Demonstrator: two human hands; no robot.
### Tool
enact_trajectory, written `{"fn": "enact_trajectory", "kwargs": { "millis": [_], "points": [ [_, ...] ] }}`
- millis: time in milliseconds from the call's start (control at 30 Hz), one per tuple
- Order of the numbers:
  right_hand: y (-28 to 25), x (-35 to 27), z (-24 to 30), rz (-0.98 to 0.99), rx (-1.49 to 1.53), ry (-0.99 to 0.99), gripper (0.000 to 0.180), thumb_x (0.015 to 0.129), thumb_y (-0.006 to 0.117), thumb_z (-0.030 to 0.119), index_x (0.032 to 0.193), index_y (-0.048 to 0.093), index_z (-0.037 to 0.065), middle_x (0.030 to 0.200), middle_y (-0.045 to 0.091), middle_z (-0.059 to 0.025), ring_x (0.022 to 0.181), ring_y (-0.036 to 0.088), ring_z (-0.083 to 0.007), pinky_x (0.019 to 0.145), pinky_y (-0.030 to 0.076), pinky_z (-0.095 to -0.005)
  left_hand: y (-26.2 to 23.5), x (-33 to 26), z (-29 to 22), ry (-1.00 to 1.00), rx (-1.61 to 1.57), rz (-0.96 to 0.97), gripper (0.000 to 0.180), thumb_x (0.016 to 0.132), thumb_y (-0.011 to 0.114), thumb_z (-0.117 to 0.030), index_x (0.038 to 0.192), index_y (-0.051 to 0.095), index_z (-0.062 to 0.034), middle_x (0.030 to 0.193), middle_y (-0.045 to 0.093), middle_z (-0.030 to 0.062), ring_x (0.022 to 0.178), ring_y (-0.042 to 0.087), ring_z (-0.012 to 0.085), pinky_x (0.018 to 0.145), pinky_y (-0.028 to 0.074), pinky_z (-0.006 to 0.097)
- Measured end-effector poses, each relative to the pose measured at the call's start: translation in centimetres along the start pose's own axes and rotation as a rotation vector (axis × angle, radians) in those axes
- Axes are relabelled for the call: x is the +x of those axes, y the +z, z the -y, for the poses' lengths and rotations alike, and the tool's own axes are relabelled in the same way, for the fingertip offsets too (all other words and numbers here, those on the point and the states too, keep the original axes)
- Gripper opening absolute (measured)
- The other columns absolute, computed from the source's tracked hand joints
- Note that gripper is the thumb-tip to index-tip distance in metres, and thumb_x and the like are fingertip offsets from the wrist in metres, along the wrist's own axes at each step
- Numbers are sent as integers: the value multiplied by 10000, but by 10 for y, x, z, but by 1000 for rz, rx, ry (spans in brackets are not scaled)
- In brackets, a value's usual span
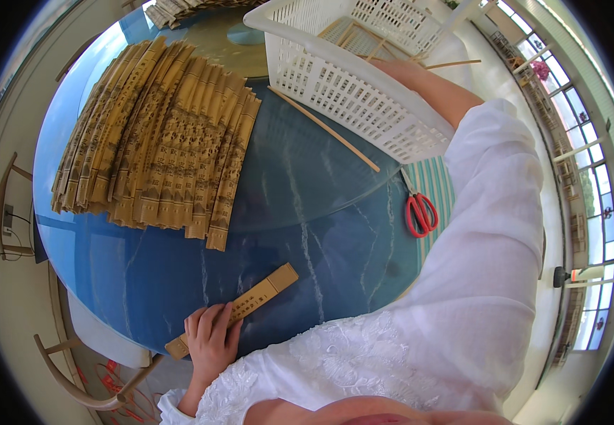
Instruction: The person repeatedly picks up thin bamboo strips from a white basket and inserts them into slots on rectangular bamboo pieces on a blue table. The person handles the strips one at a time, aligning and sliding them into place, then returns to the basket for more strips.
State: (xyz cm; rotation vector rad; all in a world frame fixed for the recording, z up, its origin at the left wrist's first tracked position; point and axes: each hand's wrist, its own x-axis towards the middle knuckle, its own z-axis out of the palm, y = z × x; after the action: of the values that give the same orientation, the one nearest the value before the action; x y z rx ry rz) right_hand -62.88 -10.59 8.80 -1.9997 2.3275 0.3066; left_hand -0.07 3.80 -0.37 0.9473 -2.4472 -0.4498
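Observation:
Near the table's front edge, my left hand [211, 338] is closed over a long, narrow, brown paper sleeve [256, 296] with dark print. The sleeve lies slanted, its far end pointing to the right. My right hand [397, 69] reaches into a white plastic basket [342, 88] at the upper right. The basket wall hides its fingers, so whether they hold anything cannot be seen. Several thin wooden sticks [374, 47] lie inside the basket near that hand. Another thin stick [328, 131] rests on the table along the basket's near side.
A broad overlapping pile of similar brown sleeves [165, 142] covers the left of the round blue table [278, 234]. Red-handled scissors [420, 212] lie at the right, beside a green striped mat [438, 188]. Another bundle [172, 11] sits at the far edge. A wooden chair [73, 397] stands lower left.

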Motion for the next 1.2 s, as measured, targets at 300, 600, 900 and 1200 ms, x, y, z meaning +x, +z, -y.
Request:
{"fn": "enact_trajectory", "kwargs": {
  "millis": [300, 600, 900, 1200],
  "points": [
    [-1, 20, 4, 32, -225, 70, 512, 991, 489, 261, 1482, 367, 181, 1269, 612, -202, 1120, 617, -368, 893, 502, -467, -2, 0, -1, -14, 4, 6, 379, 746, 794, -110, 1105, 699, -34, 1098, 612, 74, 991, 565, 293, 852, 441, 421],
    [99, 74, -139, -193, -307, -96, 702, 952, 565, 199, 1555, 204, 193, 1529, 368, -187, 1292, 498, -372, 1020, 442, -469, 0, 3, 9, 27, -4, 28, 393, 739, 797, -121, 1109, 697, -32, 1096, 608, 71, 979, 567, 294, 845, 440, 422],
    [-17, 14, 13, 58, -273, 109, 332, 911, 546, 288, 1147, 664, 85, 1186, 658, -171, 1032, 651, -346, 833, 523, -469, -11, 0, 3, -15, 36, 46, 398, 741, 788, -116, 1115, 690, -24, 1098, 606, 77, 976, 561, 297, 840, 439, 419],
    [-57, 33, -22, -356, -653, -86, 283, 885, 539, 13, 1153, 593, 87, 1006, 683, -129, 985, 671, -307, 747, 556, -422, -11, -1, 0, -25, 28, 26, 405, 745, 789, -108, 1129, 684, -35, 1115, 597, 66, 996, 555, 281, 851, 440, 418]
  ]
}}
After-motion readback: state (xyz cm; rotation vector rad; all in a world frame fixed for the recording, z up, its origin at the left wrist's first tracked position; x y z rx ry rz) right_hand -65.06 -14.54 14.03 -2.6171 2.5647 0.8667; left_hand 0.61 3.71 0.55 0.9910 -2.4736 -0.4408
